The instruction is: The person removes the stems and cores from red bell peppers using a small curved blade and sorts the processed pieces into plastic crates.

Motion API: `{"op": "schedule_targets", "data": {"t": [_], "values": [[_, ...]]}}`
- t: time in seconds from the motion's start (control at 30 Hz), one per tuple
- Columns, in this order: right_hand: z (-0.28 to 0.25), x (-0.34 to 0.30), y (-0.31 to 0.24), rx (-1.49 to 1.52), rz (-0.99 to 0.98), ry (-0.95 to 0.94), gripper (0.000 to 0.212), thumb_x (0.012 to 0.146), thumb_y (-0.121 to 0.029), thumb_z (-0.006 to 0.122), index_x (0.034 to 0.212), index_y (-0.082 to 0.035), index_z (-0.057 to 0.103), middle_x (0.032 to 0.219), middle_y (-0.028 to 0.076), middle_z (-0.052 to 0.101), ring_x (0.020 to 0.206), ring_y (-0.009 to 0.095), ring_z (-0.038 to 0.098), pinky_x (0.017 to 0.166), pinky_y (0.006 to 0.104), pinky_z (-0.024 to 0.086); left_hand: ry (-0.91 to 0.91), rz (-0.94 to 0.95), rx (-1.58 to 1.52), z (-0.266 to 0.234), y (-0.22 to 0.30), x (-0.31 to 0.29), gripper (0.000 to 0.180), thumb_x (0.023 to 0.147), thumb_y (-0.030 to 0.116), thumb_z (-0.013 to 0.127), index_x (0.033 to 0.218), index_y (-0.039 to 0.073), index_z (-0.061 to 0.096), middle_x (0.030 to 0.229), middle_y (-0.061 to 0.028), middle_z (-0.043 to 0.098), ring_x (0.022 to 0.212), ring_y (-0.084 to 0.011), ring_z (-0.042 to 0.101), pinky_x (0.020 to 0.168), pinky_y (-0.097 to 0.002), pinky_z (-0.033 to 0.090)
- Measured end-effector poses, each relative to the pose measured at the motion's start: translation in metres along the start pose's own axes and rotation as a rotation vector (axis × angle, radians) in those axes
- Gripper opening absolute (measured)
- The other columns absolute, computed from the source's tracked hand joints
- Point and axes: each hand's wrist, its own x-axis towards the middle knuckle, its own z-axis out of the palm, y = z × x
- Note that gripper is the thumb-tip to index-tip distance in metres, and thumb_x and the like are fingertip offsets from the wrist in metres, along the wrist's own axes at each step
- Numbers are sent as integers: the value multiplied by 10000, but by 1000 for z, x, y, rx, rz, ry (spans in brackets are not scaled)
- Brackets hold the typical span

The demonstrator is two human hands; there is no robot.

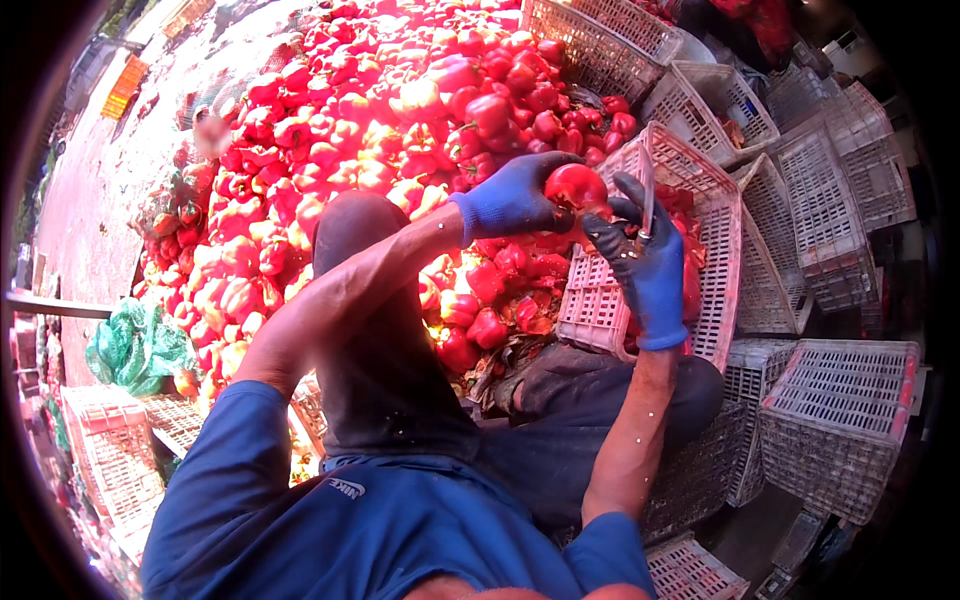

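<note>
Currently left hand (512,196) extended, pinching red pepper (576,187); right hand (650,282) raised, gripping knife (649,203).

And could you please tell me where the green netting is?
In the head view, the green netting lies at the left, beside the red pepper pile, just beyond a pale plastic crate.

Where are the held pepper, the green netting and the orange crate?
Held red pepper (576,187), head view: middle of its rounded side.
Green netting (138,346), head view: its bunched middle.
Orange crate (124,86), head view: its side.
</note>
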Motion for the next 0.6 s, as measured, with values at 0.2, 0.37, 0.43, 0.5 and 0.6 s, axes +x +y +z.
{"op": "schedule_targets", "data": {"t": [0.2,0.37,0.43,0.5,0.6], "values": [[20,5,41,-39,-142,69,384,803,15,794,1180,-16,729,1041,80,773,928,118,701,839,298,566,-69,75,119,3,8,-3,938,745,112,863,1558,14,406,1414,-164,636,1322,-245,585,1119,-404,476],[16,10,45,-158,-202,387,214,801,-2,779,1001,-11,703,821,57,713,748,111,627,719,322,549,-38,-104,-84,7,-8,-6,846,884,312,855,1526,-37,428,1284,-134,679,1201,-224,632,1022,-380,528],[17,11,42,-173,-212,402,200,794,-24,789,967,-10,690,787,78,695,725,121,622,700,329,543,-47,-162,-246,15,-4,-13,681,957,362,788,1442,-36,524,1156,-79,695,1057,-136,638,891,-326,558],[19,10,41,-200,-216,394,192,788,-42,791,933,-11,671,763,97,674,698,154,627,678,343,536,0,-175,-258,13,-1,-10,604,970,365,771,1377,-34,570,1107,-62,696,994,-112,636,833,-303,561],[25,10,35,-294,-242,360,188,779,-57,781,897,-23,639,757,118,645,669,249,646,646,377,528,126,-112,-174,12,-4,-5,429,986,318,747,1226,-19,636,1020,-33,697,896,-84,632,733,-286,563]]}}
